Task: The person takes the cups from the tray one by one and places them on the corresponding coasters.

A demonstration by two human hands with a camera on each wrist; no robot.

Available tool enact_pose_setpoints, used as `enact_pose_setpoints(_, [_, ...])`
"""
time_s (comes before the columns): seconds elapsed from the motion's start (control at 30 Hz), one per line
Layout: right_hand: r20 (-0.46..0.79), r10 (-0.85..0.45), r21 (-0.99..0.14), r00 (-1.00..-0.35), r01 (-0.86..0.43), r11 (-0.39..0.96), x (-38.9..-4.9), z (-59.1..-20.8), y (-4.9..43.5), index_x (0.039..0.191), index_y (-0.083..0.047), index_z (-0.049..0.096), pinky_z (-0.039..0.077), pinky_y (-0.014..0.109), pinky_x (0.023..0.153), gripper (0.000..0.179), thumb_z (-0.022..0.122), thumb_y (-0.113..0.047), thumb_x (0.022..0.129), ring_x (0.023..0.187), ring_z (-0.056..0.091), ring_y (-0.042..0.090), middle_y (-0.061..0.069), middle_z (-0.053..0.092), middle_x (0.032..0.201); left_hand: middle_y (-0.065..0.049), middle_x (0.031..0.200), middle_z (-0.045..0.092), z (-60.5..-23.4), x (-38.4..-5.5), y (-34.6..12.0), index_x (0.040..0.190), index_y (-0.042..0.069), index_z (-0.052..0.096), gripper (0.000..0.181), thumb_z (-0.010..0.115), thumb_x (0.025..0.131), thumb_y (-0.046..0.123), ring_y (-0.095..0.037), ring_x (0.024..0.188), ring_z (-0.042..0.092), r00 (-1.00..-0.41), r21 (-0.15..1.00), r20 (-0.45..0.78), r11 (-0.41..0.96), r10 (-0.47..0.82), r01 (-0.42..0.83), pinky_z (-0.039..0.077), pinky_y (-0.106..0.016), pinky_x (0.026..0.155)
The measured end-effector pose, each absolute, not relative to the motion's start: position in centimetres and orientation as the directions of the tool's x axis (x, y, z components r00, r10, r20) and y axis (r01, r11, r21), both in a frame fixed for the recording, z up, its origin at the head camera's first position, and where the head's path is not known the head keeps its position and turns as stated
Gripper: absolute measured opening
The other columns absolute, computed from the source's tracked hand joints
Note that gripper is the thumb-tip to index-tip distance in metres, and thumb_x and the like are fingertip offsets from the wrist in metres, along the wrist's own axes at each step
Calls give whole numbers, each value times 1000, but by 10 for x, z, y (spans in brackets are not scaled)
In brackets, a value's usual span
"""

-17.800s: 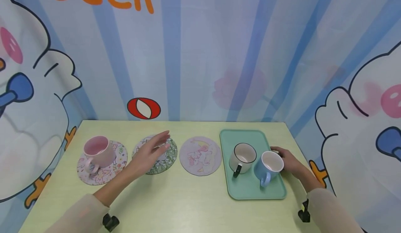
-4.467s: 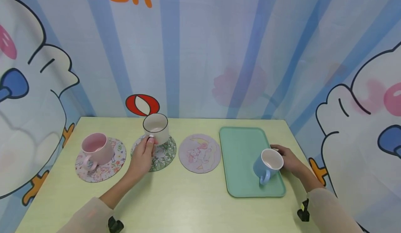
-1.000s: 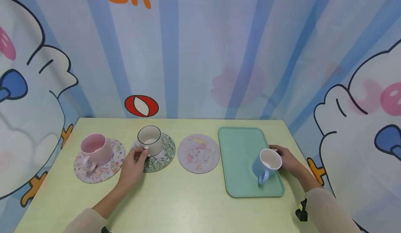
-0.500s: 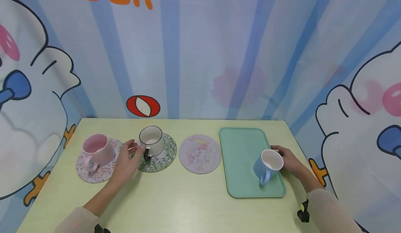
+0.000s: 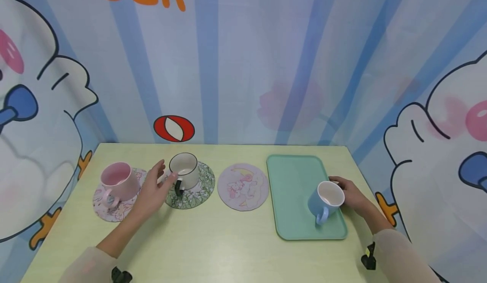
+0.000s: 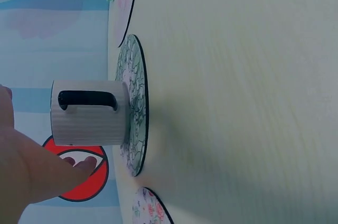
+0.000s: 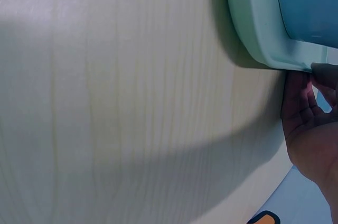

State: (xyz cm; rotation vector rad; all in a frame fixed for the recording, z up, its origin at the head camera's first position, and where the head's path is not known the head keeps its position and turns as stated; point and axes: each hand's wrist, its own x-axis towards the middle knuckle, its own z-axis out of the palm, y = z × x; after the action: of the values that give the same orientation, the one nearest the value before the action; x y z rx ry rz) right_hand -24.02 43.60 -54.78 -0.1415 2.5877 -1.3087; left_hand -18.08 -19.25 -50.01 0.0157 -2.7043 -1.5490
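Note:
The white mug point(image 5: 186, 175) with a black rim and black handle stands upright on the green leaf-patterned coaster point(image 5: 203, 194). My left hand point(image 5: 152, 192) is just left of it, fingers spread and holding nothing; the left wrist view shows the mug's black handle point(image 6: 87, 98) free of the fingers. At the right, my right hand point(image 5: 351, 196) pinches the edge of the mint-green tray point(image 5: 293, 219), thumb at the rim and fingers below it in the right wrist view. The blue mug point(image 5: 321, 202) stands on the tray beside that hand.
A pink mug point(image 5: 123, 185) stands on a floral coaster point(image 5: 102, 213) at the far left. Between the leaf coaster and the tray lies a lilac coaster point(image 5: 243, 196) with a printed picture. A striped cartoon curtain point(image 5: 243, 63) hangs behind the table point(image 5: 228, 249).
Earlier the white mug stood on the tray; my left hand brought it to the leaf coaster, set it down and let go of its handle, drawing back left. The right hand stays at the tray.

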Motion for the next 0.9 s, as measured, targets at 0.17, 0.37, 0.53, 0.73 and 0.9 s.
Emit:
enact_pose_setpoints(0.17, [-168,-187,-798,-968,22,602,-242,-550,438,157,13,36,53,34,83,58,56,-7,107,105,59,21,30,61,129,-26,171,23,-493,-181,-193,170,6,10,87,52,109,53,-48,156,25,-999,861,53,506,-10,41,30,-63,120])
enact_pose_setpoints(0.37, [-163,-178,-796,-970,22,605,-241,-549,436,156,12,38,52,32,81,57,58,-6,106,101,59,21,26,63,124,-27,170,24,-487,-183,-191,170,4,12,82,54,111,44,-48,156,25,-993,838,114,535,15,104,29,-64,121])
enact_pose_setpoints(0.53, [-147,-179,-799,-973,10,601,-239,-548,436,155,12,40,53,32,81,56,58,-7,105,102,60,21,27,64,124,-23,170,26,-484,-185,-186,169,6,17,82,56,110,46,-45,156,28,-987,828,158,541,32,150,29,-63,122])
enact_pose_setpoints(0.73, [-153,-173,-799,-973,19,601,-237,-547,434,155,11,40,53,32,82,57,59,-7,105,103,60,22,28,63,126,-22,169,30,-482,-188,-179,170,9,18,81,58,109,44,-43,155,30,-977,817,206,540,56,203,31,-62,121])
enact_pose_setpoints(0.9, [-154,-178,-796,-972,15,605,-237,-547,434,155,11,40,53,33,83,56,59,-8,106,106,61,23,29,62,128,-21,167,33,-478,-189,-173,170,9,18,81,58,109,45,-43,154,31,-977,811,205,546,66,208,31,-62,121])
